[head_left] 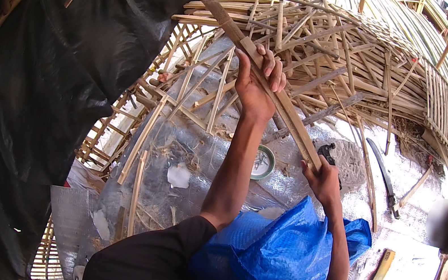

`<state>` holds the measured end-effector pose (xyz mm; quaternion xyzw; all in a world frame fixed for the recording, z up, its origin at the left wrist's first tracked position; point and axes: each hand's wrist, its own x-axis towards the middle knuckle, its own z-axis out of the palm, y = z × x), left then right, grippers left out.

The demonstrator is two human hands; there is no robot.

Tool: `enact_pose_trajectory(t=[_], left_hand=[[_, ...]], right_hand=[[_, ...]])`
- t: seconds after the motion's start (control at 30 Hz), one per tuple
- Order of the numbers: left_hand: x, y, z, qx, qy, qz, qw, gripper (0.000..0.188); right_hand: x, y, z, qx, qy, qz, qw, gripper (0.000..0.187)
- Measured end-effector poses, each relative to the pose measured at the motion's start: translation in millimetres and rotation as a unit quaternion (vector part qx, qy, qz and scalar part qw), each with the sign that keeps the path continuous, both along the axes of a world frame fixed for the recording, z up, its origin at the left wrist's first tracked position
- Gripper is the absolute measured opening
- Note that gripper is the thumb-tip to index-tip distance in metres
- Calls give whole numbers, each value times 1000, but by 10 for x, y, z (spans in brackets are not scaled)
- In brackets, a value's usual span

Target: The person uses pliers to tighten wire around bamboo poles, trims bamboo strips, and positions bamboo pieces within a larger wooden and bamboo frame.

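Note:
A long, flat wooden or bamboo strip (295,121) slants across the middle from upper left to lower right. My left hand (259,87) is closed around its upper part, thumb on one side and curled fingers on the other. Near the lower end, my right hand (323,182) grips the same strip. A darker wooden length (214,7) continues the line up to the top edge; I cannot tell whether the two are joined. Just beyond my right hand lies a black object (326,150), partly hidden. Blue woven plastic sheeting (282,257) covers my lap beneath both forearms.
Split bamboo strips (327,57) are heaped at the far side. Black sheeting (26,83) hangs on the left beside a bamboo lattice (107,135). A green-rimmed bowl (262,162), a curved long blade (384,174) and a yellowish block (383,267) lie on the silvery ground sheet (192,164).

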<state>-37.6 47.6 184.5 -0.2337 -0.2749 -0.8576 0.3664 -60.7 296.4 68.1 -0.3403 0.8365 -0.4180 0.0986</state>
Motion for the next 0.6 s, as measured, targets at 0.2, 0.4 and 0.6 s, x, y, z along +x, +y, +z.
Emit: enact_pose_trajectory(t=[0.2,0.4,0.6], left_hand=[[114,-68,43,-32,-48,68,996,51],[197,-236,56,7,-123,195,973,54],[404,-388,195,87,-224,357,903,66]], right_hand=[[13,-48,-6,-27,108,-23,993,34],[-197,130,10,-114,19,13,993,56],[-412,334,-58,-113,60,-8,992,54]])
